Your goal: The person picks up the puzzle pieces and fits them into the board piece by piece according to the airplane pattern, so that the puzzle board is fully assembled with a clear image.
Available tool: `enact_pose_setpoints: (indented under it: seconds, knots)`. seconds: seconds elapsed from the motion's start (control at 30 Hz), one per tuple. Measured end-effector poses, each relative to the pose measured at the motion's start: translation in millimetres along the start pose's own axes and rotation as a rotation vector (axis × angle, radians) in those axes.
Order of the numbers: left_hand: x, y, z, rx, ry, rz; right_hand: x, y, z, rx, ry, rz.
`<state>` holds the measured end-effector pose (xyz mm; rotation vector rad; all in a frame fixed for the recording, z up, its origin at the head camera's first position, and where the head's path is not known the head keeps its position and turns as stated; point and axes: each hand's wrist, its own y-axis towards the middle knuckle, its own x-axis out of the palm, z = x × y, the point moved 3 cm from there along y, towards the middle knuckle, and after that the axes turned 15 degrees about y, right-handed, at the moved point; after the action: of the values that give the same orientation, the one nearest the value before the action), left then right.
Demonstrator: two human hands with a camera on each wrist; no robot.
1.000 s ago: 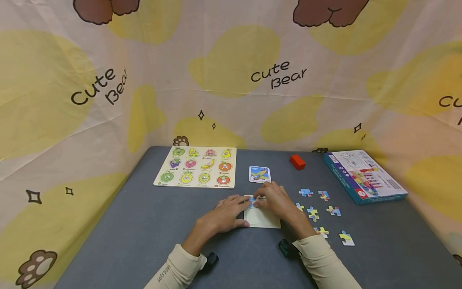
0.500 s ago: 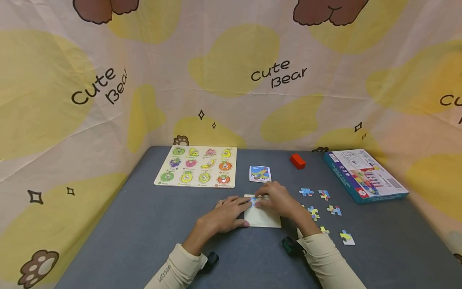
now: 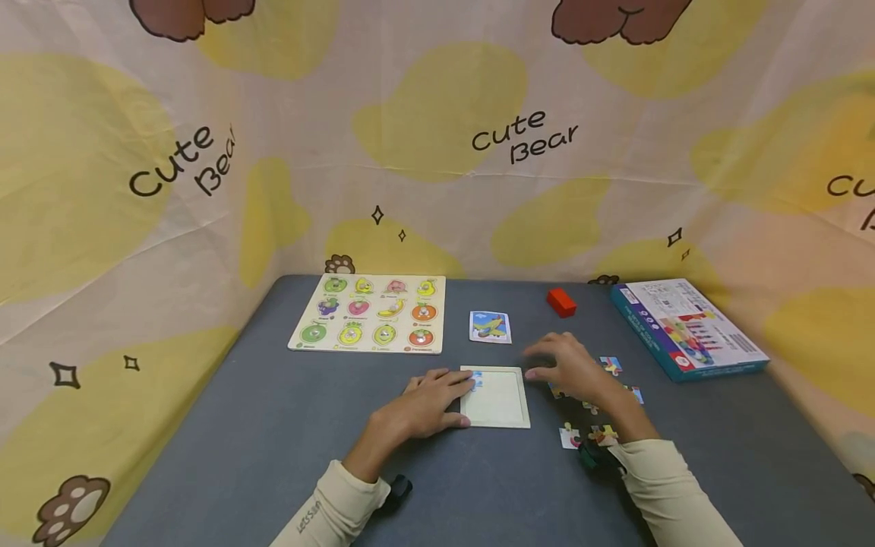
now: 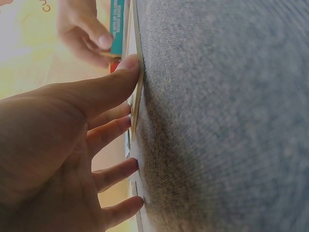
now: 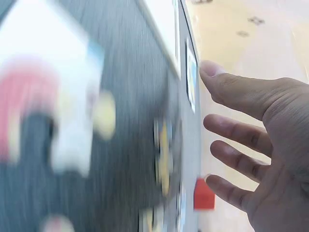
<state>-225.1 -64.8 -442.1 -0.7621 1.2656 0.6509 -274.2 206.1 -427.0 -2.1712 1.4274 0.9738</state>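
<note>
My left hand (image 3: 424, 405) rests at the left edge of a shallow cream puzzle tray (image 3: 499, 403). In the left wrist view its thumb (image 4: 129, 63) touches the tray's rim, and the other fingers are spread fairly straight. A blue puzzle piece (image 3: 477, 380) lies in the tray's upper left corner, partly hidden by the fingertips. Right of the tray, my right hand (image 3: 570, 370) hovers over loose puzzle pieces (image 3: 604, 435), with nothing held. Its fingers are relaxed and apart in the right wrist view, where a nearby puzzle piece (image 5: 34, 92) is blurred. The right hand and forearm hide some pieces.
A card with an airplane picture (image 3: 490, 327) lies behind the tray. At the back left is a fruit picture board (image 3: 369, 315). A red block (image 3: 561, 302) and a flat teal box (image 3: 693, 330) stand at the back right. A printed cloth backs the grey table (image 3: 273, 441).
My right hand has left the tray's upper part and moved right, over the loose pieces, uncovering the tray's top right. The left hand stays in place.
</note>
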Motion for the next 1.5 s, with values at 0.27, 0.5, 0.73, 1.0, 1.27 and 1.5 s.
enact_pose_setpoints:
  seconds: [0.27,0.5,0.73,1.0,1.27,1.5]
  knots:
    - [0.8,-0.2,-1.0,0.003,-0.009,0.003,-33,-22.1,30,0.051,-0.03,0.027]
    - [0.9,-0.3,-1.4,0.008,0.0,0.002,-48,-32.0,50,0.076,-0.086,0.021]
    - [0.8,-0.9,-2.1,0.014,-0.002,0.005,-54,-30.2,66,0.109,-0.098,0.003]
    - [1.2,-1.8,-1.9,0.015,-0.015,0.011,-55,-26.3,71,0.108,-0.079,0.007]
    - [0.0,-2.3,-0.8,0.018,-0.017,0.011,-55,-23.8,73,0.113,-0.081,0.008]
    - [-1.2,-3.0,-0.7,0.015,-0.023,0.007,-54,-22.1,75,0.127,-0.083,-0.002]
